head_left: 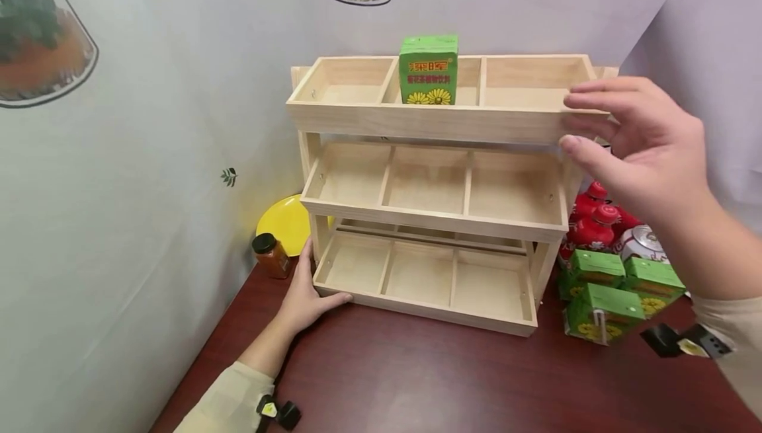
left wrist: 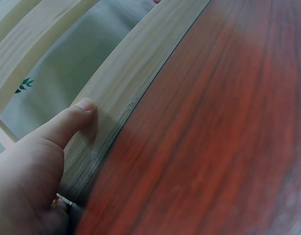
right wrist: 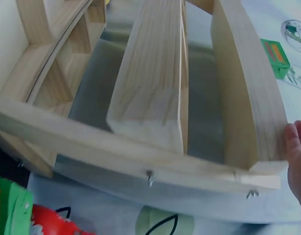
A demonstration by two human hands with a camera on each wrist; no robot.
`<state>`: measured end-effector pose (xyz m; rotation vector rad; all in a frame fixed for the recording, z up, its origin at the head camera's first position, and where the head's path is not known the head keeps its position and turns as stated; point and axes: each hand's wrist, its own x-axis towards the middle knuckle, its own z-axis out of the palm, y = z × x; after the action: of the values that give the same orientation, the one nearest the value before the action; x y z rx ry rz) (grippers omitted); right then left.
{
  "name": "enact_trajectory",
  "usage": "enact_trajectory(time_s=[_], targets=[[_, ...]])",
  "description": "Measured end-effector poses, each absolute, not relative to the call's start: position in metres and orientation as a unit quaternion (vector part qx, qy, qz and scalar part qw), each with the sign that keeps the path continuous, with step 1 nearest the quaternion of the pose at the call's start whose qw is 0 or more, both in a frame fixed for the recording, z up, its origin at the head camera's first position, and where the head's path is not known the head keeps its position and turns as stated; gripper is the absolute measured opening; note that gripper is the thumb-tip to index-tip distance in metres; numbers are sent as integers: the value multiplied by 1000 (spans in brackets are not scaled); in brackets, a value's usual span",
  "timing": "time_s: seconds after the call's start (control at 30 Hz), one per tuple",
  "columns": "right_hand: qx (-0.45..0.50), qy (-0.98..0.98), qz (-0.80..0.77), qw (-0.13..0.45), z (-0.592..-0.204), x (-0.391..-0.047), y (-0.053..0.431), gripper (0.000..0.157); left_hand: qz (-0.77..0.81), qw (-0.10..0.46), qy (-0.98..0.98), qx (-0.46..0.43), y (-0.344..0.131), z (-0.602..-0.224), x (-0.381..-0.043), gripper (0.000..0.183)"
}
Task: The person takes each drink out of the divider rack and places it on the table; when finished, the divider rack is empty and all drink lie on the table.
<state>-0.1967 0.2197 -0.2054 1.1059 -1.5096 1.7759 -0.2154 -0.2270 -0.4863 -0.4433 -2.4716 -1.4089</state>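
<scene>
A three-tier wooden display shelf (head_left: 428,123) with divided compartments stands on the dark red table. My left hand (head_left: 300,304) grips its lower left corner, the thumb (left wrist: 74,117) on the front board and the fingers round the side. At the top tier's right end is my right hand (head_left: 661,145), its fingers spread and nearly straight. In the right wrist view, those fingers (right wrist: 292,142) are right at the edge of the top tier. A green drink carton (head_left: 428,73) with yellow flowers stands upright in the top tier's middle compartment.
Right of the shelf are several green cartons (head_left: 604,314), red bottles (head_left: 597,227) and a pale can (head_left: 643,244). On the left, a dark-lidded jar (head_left: 272,256) stands before a yellow plate (head_left: 287,221). White cloth walls (head_left: 149,221) enclose the back and left.
</scene>
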Motion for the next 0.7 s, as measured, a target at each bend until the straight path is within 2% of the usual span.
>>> enact_trajectory(time_s=[0.3,0.6,0.7], targets=[[443,-615,583,293,-183,-207,190,29,-488,136,-849,-153,-226,-488,-217,136],[389,-705,524,277,-174,-214,165,38,-488,138,-848,-155,-223,-478,-213,134],[359,-750,481,280,-171,-215,154,45,-486,134,-851,-147,-224,-480,-212,135]])
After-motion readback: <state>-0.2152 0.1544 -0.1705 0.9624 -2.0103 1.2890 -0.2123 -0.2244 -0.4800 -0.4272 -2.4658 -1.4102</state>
